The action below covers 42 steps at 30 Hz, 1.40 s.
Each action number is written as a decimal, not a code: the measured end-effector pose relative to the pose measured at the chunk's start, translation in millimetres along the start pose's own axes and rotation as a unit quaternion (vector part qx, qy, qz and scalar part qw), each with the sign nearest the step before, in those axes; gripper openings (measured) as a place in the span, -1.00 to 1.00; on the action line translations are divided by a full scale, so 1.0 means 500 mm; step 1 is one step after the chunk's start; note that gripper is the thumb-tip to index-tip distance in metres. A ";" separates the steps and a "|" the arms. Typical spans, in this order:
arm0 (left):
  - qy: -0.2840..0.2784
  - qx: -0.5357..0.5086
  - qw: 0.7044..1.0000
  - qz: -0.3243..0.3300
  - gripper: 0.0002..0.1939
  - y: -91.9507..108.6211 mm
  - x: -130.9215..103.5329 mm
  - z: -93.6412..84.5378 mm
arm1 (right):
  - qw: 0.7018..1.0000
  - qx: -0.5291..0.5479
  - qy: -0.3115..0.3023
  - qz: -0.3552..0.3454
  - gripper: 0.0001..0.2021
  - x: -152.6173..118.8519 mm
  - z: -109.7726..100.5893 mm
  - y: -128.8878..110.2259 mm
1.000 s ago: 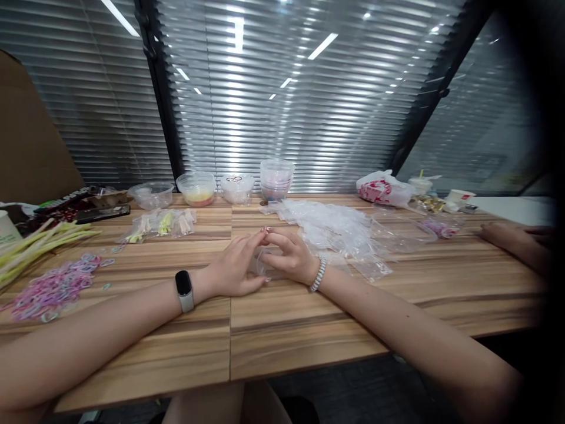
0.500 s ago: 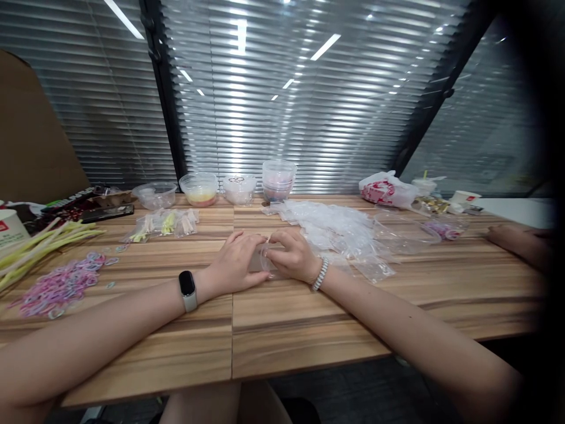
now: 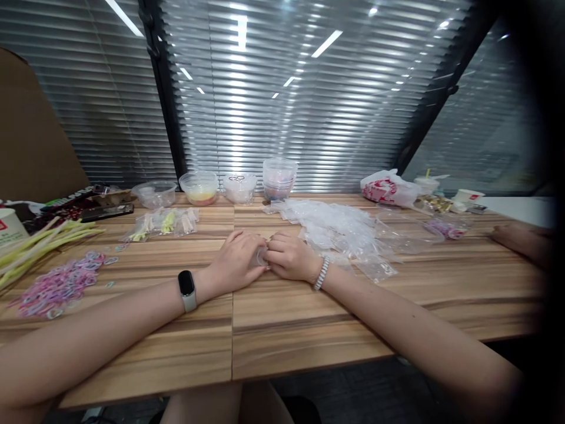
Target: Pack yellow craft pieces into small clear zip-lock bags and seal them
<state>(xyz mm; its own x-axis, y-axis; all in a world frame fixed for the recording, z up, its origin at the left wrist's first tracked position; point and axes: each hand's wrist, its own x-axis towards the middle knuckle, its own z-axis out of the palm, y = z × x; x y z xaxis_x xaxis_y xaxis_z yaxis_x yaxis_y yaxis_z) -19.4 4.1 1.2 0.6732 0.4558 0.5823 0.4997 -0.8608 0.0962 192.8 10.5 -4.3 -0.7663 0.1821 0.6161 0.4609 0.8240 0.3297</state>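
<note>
My left hand (image 3: pixel 238 262), with a watch at its wrist, is closed on a small clear plastic bag (image 3: pixel 259 257) at the middle of the table. My right hand (image 3: pixel 291 257), wearing a beaded bracelet, meets it from the right, its fingers curled against the bag's right side. Most of the bag is hidden by the fingers. Just beyond my right hand spreads a heap of clear plastic bags (image 3: pixel 339 227).
Pink and purple bands (image 3: pixel 62 282) and yellow strips (image 3: pixel 48 241) lie at the left. Filled bags (image 3: pixel 168 224) sit before clear bowls (image 3: pixel 198 188) along the back. A red-white bag (image 3: pixel 384 188) stands back right; another person's hand (image 3: pixel 512 235) rests at far right.
My right hand's fingers have closed in toward my left hand, and less of the small bag shows between them. The left hand has stayed nearly still.
</note>
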 end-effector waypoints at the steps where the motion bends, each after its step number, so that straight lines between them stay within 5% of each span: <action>1: -0.003 -0.003 1.000 0.001 -0.65 0.001 0.001 -0.001 | 1.000 0.008 -0.011 -0.001 -0.89 -0.001 0.001 0.000; 11: -0.030 -0.049 0.998 -0.028 -0.68 -0.003 0.003 0.003 | 0.984 0.047 -0.150 0.086 -0.87 -0.014 0.013 0.001; 16: -0.093 -0.075 0.991 -0.056 -0.64 -0.009 0.008 0.008 | 0.969 0.082 -0.196 0.126 -0.84 -0.011 0.013 -0.001; 21: -0.136 -0.101 0.982 -0.078 -0.63 -0.014 0.012 0.008 | 0.963 0.099 -0.206 0.141 -0.82 -0.009 0.013 -0.001; 42: -0.125 -0.100 0.985 -0.068 -0.65 -0.014 0.012 0.008 | 0.960 0.098 -0.217 0.149 -0.80 -0.006 0.009 -0.002</action>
<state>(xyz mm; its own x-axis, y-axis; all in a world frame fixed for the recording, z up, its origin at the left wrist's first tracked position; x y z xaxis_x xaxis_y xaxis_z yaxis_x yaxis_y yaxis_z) -16.8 14.0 0.6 0.7333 0.5895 0.3388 0.4937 -0.8042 0.3309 192.9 11.7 -9.7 -0.7469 0.5976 0.2917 0.6288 0.7774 0.0175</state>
